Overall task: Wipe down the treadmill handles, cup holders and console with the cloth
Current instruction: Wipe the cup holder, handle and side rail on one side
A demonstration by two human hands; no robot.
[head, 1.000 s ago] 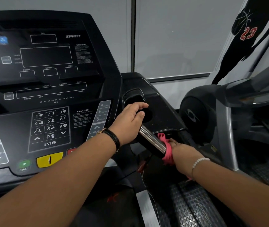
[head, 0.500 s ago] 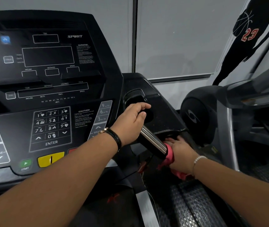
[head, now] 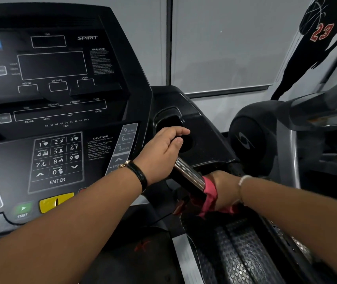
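Observation:
The treadmill's black console [head: 61, 111] fills the left half of the view. Its right handle [head: 188, 176], a chrome pulse-sensor bar with a black grip, slants down from the right cup holder [head: 169, 119]. My left hand [head: 161, 152] grips the top of that handle, just below the cup holder. My right hand [head: 224, 189] holds the pink cloth [head: 209, 195] wrapped round the lower end of the handle, below the chrome section. The fingers of my right hand are hidden behind the handle and cloth.
A second exercise machine [head: 266, 140] with a grey post stands close on the right. The treadmill's perforated black side rail [head: 243, 255] runs below my right arm. A grey wall with a black "23" player decal [head: 319, 37] is behind.
My right hand has slid the pink cloth a little down the handle, away from the chrome section. My left hand has kept its grip at the top.

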